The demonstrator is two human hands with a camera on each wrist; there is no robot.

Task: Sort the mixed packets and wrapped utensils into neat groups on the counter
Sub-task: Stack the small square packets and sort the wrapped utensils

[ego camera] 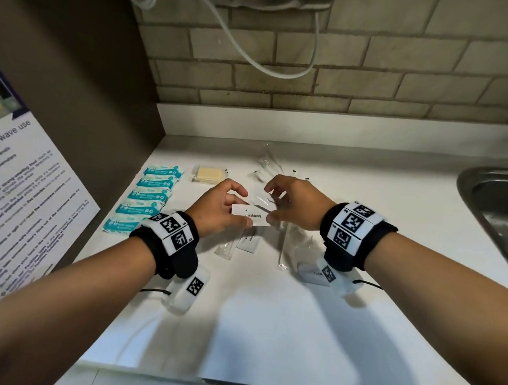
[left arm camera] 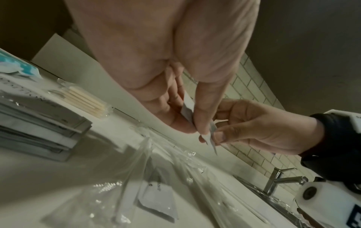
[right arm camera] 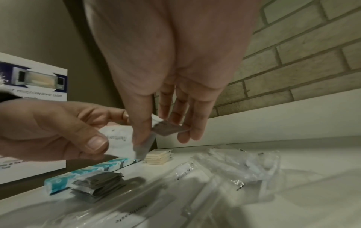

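Left hand: the left hand [ego camera: 220,209] is pinching a white toothpaste sachet [ego camera: 249,217] between thumb and fingers, above the counter [ego camera: 365,199].
Right hand: the right hand [ego camera: 298,204] is pinching the same sachet's other end and a second toothpaste sachet [ego camera: 269,196].
Sorted groups: five teal wet-wipe packets [ego camera: 150,198] are lying in a column at the left; a toothpick pack [ego camera: 207,174] is sitting just beside them.
Unsorted: clear wrapped utensils [ego camera: 288,242] are lying under the hands.

both forearms are bare. each wrist wears a black band [ego camera: 181,241] carrying white panels printed with black square codes. under each, at 6 o'clock, hangs a white camera pod [ego camera: 185,292] with a thin black cable.
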